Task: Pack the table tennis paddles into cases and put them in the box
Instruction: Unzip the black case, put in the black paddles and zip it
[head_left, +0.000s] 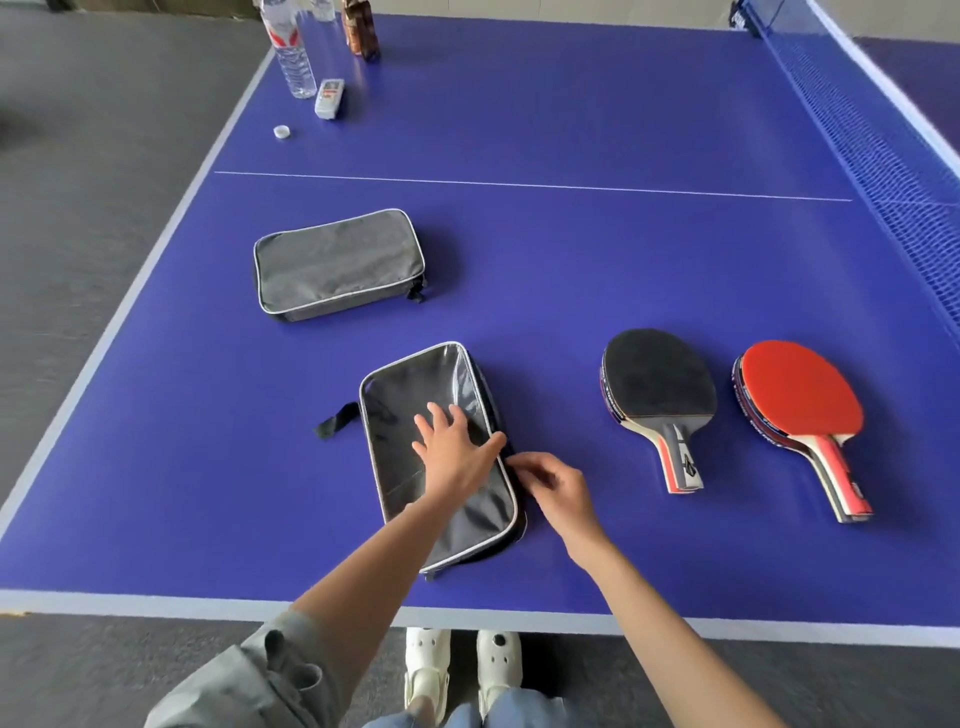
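A dark grey paddle case (410, 395) with silver piping lies near the front edge of the blue table (571, 249). My left hand (454, 449) rests flat on top of it, fingers spread. My right hand (556, 486) pinches at the case's right edge, where the zipper runs; the pull itself is hidden by the fingers. A second grey case (337, 265) lies shut farther back on the left. To the right lie a stack of paddles with a black face up (657, 387) and a stack with a red face up (800, 397), handles toward me.
At the far left corner stand a clear water bottle (291, 52), a brown bottle (361, 28), a small white device (329, 98) and a bottle cap (281, 132). The net (883, 135) runs along the right side. No box is in view.
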